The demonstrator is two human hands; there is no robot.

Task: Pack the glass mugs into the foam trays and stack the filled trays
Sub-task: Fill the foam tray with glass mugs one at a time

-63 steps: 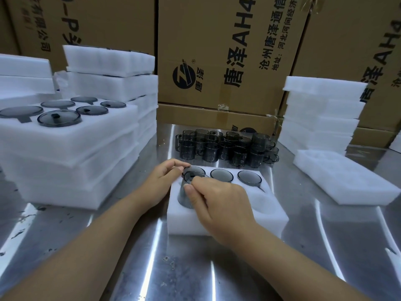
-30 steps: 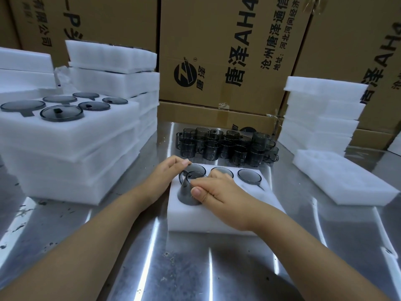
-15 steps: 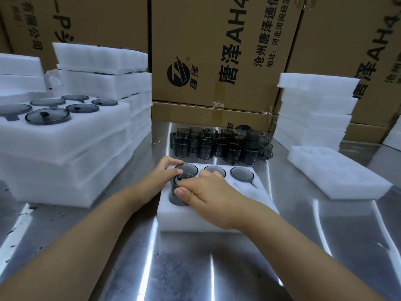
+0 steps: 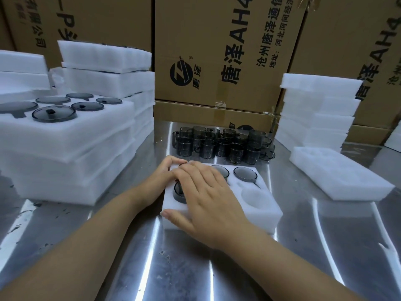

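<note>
Mug seating in foam tray [image 4: 267, 211].
Right hand [image 4: 208, 192] flat, fingers spread, on smoked-glass mug [image 4: 178, 192]; left hand [image 4: 161, 172] apparently curled against tray's corner.

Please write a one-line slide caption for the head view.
Right hand presses a glass mug into the foam tray; left hand steadies it.

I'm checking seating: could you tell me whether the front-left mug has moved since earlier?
Yes. The mug has sunk into the foam tray, under the right hand.

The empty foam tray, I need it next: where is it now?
In the head view, the empty foam tray lies flat on the metal table at the right, before the stack of foam, right of the loose mugs.
</note>
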